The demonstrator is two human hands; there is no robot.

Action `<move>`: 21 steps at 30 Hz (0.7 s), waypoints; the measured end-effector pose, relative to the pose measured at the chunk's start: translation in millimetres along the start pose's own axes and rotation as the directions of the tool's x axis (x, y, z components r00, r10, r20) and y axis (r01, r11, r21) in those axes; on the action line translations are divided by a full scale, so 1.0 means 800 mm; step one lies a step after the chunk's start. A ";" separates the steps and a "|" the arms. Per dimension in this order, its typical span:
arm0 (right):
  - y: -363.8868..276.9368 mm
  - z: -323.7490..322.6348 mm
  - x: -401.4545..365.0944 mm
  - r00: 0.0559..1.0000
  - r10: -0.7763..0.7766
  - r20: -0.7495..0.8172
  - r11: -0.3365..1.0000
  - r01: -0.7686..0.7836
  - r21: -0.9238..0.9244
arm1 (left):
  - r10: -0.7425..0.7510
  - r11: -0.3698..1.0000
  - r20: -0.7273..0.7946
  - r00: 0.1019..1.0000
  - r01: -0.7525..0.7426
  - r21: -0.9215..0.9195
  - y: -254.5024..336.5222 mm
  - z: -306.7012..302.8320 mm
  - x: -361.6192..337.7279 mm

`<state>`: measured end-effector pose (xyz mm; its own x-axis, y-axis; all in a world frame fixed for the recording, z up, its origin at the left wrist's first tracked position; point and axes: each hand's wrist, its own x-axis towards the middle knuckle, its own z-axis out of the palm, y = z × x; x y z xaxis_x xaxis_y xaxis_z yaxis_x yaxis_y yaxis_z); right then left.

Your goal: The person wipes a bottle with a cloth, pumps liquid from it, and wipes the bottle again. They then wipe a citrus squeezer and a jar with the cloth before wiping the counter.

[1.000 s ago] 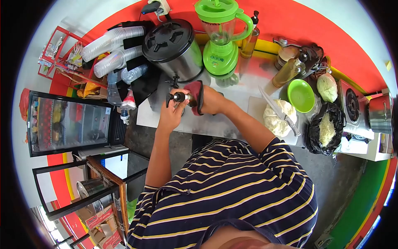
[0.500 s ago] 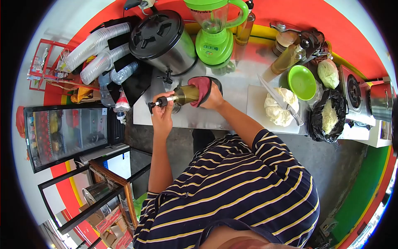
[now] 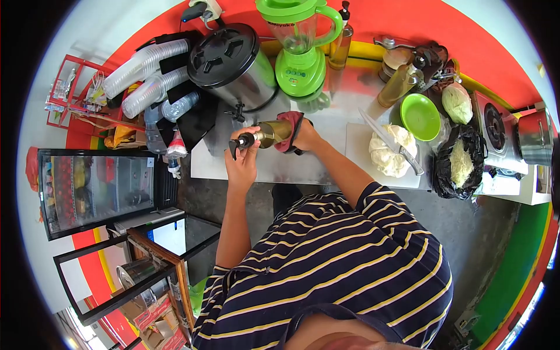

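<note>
Together, our two hands hold the amber pump bottle [image 3: 269, 134] above the steel counter [image 3: 326, 166], its black pump head [image 3: 244, 140] aimed at roughly nine o'clock. Our left hand [image 3: 242, 164] has thumb and fingers pinched around the collar; our right hand [image 3: 305, 137] is clamped on the dark red cloth [image 3: 289, 132] wrapped about the base. We cannot tell whether the bottle touches the counter.

From the bottle, we see the drink dispenser [image 3: 224, 64] at eleven o'clock, its tap [image 3: 238, 111] near the pump head, and the green blender [image 3: 300, 71] at one. Stacked clear plastic cups [image 3: 146, 67] lie at ten o'clock. Between three and four, a knife [image 3: 389, 141] rests across a pale cut cabbage [image 3: 388, 158] on the white cutting board [image 3: 357, 149]. Just beyond sit a green bowl [image 3: 420, 118], at three, and a black plastic bag [image 3: 443, 169] of shredded cabbage [image 3: 461, 165], nearer four.
</note>
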<state>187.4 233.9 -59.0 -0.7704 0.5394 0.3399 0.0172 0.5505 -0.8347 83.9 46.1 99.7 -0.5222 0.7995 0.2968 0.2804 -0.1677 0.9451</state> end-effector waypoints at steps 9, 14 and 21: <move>0.061 -0.018 -0.018 0.974 0.200 0.103 0.978 -0.193 -0.072 | -0.008 0.998 -0.007 1.000 0.009 0.069 0.032 0.021 0.039; 0.029 -0.102 -0.022 0.834 0.339 0.434 0.909 -0.173 -0.378 | -0.047 0.982 0.038 0.998 0.040 0.185 0.041 0.043 0.059; -0.104 -0.225 -0.002 0.732 0.366 0.574 0.893 -0.104 -0.438 | -0.082 0.978 0.098 0.992 0.061 0.199 0.038 0.069 0.095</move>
<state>302.0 302.1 87.8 -0.9238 0.2308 -0.3055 0.3741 0.7146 -0.5911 97.5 133.8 143.0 -0.4619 0.8633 0.2032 0.4027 0.0001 0.9153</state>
